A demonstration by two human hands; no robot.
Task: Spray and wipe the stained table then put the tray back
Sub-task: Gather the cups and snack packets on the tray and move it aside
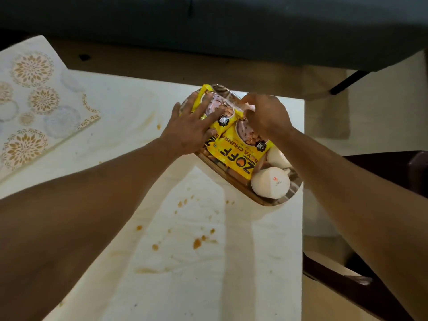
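Hands [192,130] [266,117] press yellow packets [234,156] on tray [273,201] over stained table [185,262]

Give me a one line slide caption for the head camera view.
Both hands rest on yellow snack packets in a tray on the stained table.

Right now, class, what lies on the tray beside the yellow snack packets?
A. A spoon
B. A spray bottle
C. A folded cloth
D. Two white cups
D: two white cups sit at the near end of the tray, next to the yellow packets.
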